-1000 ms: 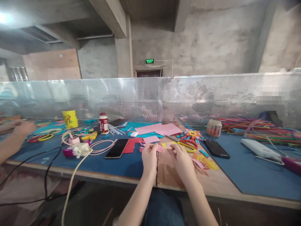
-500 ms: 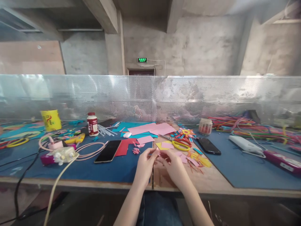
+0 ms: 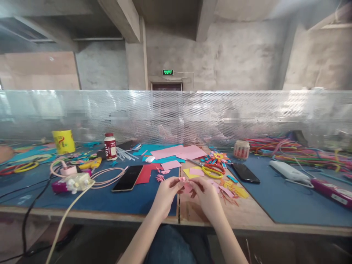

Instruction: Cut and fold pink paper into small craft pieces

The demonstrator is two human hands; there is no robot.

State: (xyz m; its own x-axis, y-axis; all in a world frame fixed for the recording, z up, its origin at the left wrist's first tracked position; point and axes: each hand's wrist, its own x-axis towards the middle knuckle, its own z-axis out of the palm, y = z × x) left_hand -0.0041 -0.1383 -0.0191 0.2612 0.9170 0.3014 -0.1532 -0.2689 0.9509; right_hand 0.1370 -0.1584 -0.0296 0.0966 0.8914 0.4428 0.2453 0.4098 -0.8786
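Between my two hands, above the table's front part, is a small piece of pink paper (image 3: pixel 187 187). My left hand (image 3: pixel 167 194) pinches its left side with thumb and fingers. On its right side my right hand (image 3: pixel 204 191) grips it the same way. Beyond the hands lie pink paper sheets (image 3: pixel 171 165), small folded pink pieces (image 3: pixel 160 178) and a yellow sheet (image 3: pixel 189 173). Yellow-and-red-handled scissors (image 3: pixel 213 171) rest behind my right hand, beside a many-coloured paper flower (image 3: pixel 217 157). Paper scraps (image 3: pixel 233 189) are scattered to the right.
A phone (image 3: pixel 128 178) and a power strip with plugs (image 3: pixel 73 183) lie on the left; a second phone (image 3: pixel 245 173) is on the right. Behind stand a bottle (image 3: pixel 110 146), a yellow tub (image 3: pixel 63 142) and a jar (image 3: pixel 241 150). Someone's hand (image 3: pixel 5 153) shows at the far left.
My hands have moved slightly apart, and more of the pink paper shows between them. Another person's hand has come into view at the far left. The view has shifted slightly.
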